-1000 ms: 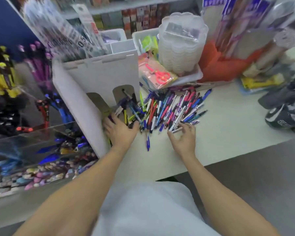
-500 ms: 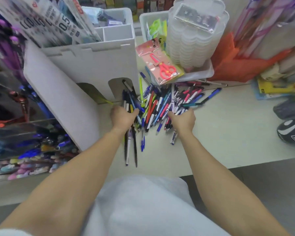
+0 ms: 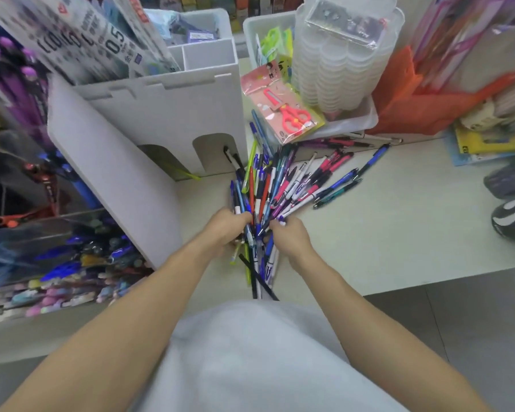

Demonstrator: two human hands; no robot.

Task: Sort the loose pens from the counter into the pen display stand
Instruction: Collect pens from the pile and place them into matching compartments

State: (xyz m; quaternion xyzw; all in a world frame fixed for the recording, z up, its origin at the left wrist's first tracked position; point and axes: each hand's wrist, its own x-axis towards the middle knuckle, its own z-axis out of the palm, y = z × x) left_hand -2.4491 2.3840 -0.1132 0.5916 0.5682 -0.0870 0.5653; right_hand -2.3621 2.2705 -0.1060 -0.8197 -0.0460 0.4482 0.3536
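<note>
Two hands gathering a bunch of pens on the counter.
Left hand (image 3: 225, 228) and right hand (image 3: 290, 237) both curl round a bundle of pens (image 3: 257, 233) near the counter (image 3: 384, 233) edge; more loose pens (image 3: 304, 179) fan out beyond, touching. White stand (image 3: 161, 120) sits left of the pile, one black pen (image 3: 232, 157) in its arched slot. Packaged scissors (image 3: 283, 111) and stacked clear containers (image 3: 339, 55) crowd the far side.
</note>
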